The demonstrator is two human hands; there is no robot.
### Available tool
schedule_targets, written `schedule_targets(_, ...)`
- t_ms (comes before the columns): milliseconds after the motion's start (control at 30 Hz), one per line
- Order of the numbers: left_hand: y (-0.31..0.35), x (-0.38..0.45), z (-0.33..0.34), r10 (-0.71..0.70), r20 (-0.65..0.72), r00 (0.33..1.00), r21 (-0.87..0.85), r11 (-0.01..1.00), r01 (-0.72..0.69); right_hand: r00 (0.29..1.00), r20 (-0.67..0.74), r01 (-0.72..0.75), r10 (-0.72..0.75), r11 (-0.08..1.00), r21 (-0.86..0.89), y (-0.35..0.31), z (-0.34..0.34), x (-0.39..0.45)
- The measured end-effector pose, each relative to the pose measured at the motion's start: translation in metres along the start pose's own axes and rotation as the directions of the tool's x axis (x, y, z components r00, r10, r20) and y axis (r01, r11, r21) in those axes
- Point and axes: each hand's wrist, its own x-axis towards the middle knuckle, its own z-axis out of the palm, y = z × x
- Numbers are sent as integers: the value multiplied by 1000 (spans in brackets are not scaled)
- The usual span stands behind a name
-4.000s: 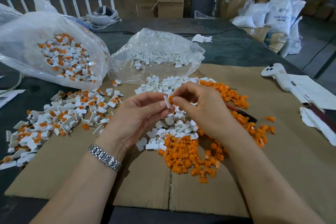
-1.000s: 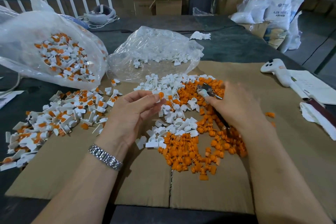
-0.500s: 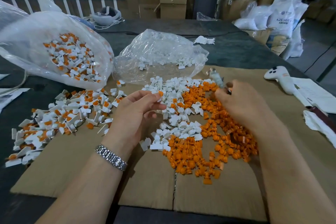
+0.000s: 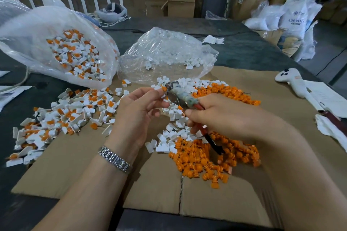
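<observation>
Pliers (image 4: 181, 97) fill my right hand (image 4: 221, 116) — its fingers are wrapped around the red-and-black handles, with the head pointing up and to the left. That head meets a small white cap (image 4: 161, 90), which my left hand (image 4: 137, 114) pinches between thumb and fingertips, raised above the cardboard sheet (image 4: 75, 165) on the tabletop (image 4: 244, 48). I see the cap touching the pliers' head, but I cannot tell whether the head closes on it. The cap is white plastic with a bit of orange showing at its top, and my fingertips hide most of it. The pliers' head looks worn, wrapped in grimy grey tape with bare metal at the tip. Below both hands lie loose white caps (image 4: 174, 133) and a heap of orange plugs (image 4: 197, 167) — joined pieces (image 4: 71, 112) spread out to the left.
</observation>
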Motion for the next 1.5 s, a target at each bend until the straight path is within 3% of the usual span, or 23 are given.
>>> schedule_targets(267,-1,0,0,-6,-13,1000,29,1000,6,1000,-4,22,-22,999,-49,1,8,4)
schedule_targets(633,0,-3,1,-63,4,998,43,997,63,984,-171,21,-43,992,-126,11,23,12)
schedule_targets(900,1,-4,3,-17,7,1000,80,997,17,998,-46,-41,41,999,-5,15,-1,-3)
schedule_targets(1000,3,-4,-1,9,-45,999,127,992,-3,979,-187,-94,85,995,-40,24,-19,-3)
schedule_targets(1067,1,-2,-8,99,-137,986,373,927,-41,948,-300,-142,109,986,-91,34,-27,7)
schedule_targets(1167,2,8,-21,401,-259,879,763,643,-69,891,-419,-270,174,946,-180,53,-32,24)
schedule_targets(1267,2,15,-28,515,-223,828,918,397,1,813,-515,-459,273,844,-278,74,-26,38)
schedule_targets(1367,-4,13,-23,460,-87,884,924,370,-101,774,-557,-535,300,781,-323,85,-14,45)
schedule_targets(1500,-15,6,-9,154,187,970,898,373,-233,794,-528,-528,300,770,-357,90,-4,51)
